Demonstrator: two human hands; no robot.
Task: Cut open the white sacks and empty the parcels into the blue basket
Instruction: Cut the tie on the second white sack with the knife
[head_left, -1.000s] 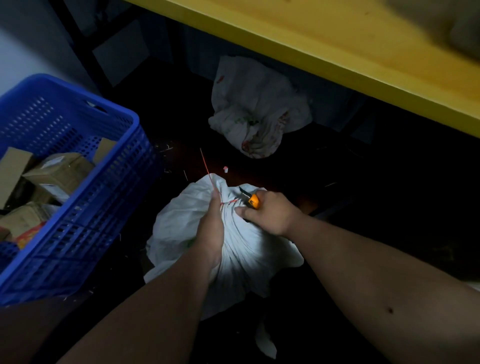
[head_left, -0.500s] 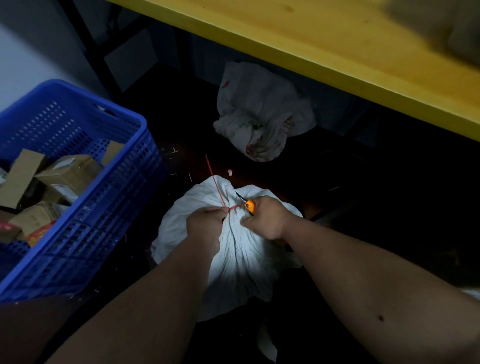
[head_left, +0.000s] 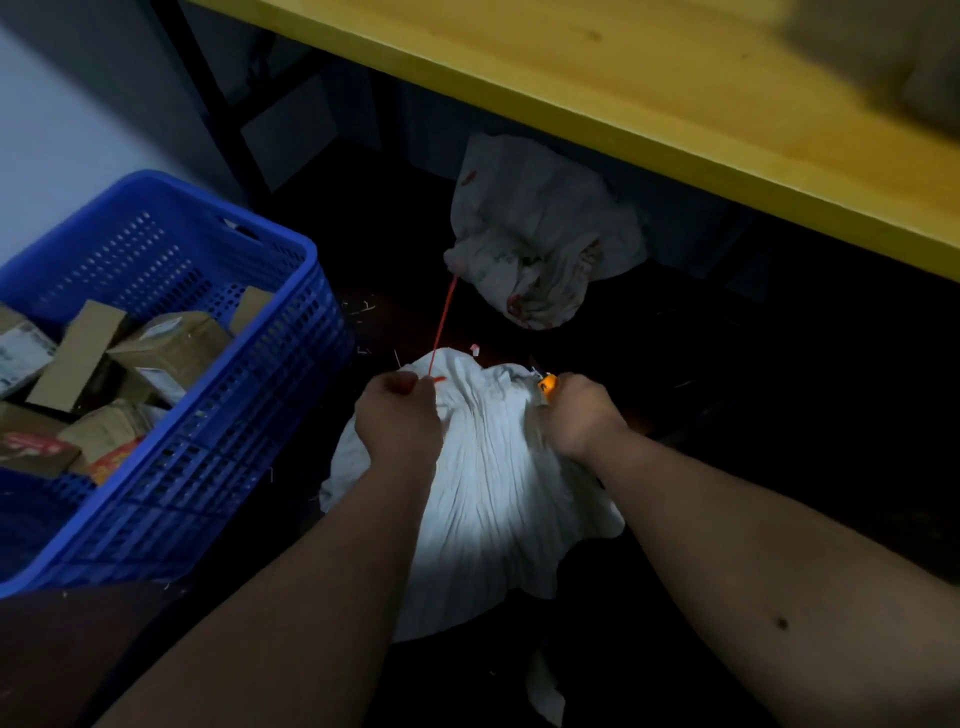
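Note:
A white sack (head_left: 483, 499) lies on the dark floor in front of me, its gathered top loosened and spreading. My left hand (head_left: 397, 421) grips the sack's left top edge together with a thin red tie (head_left: 441, 322) that sticks up and away. My right hand (head_left: 576, 415) grips the sack's right top edge and holds an orange cutter (head_left: 546, 384), only its tip showing. The blue basket (head_left: 249, 415) stands at the left, holding several brown cardboard parcels (head_left: 166, 348).
A crumpled empty white sack (head_left: 535, 244) with red print lies farther back under the yellow table (head_left: 623, 98). A black table leg (head_left: 208, 98) stands behind the basket. Small scraps litter the dark floor around the sack.
The tied neck has come loose. My hands have moved apart, the left pulling the red tie and sack edge leftward, the right pulling the other edge rightward. The sack's top has spread wider.

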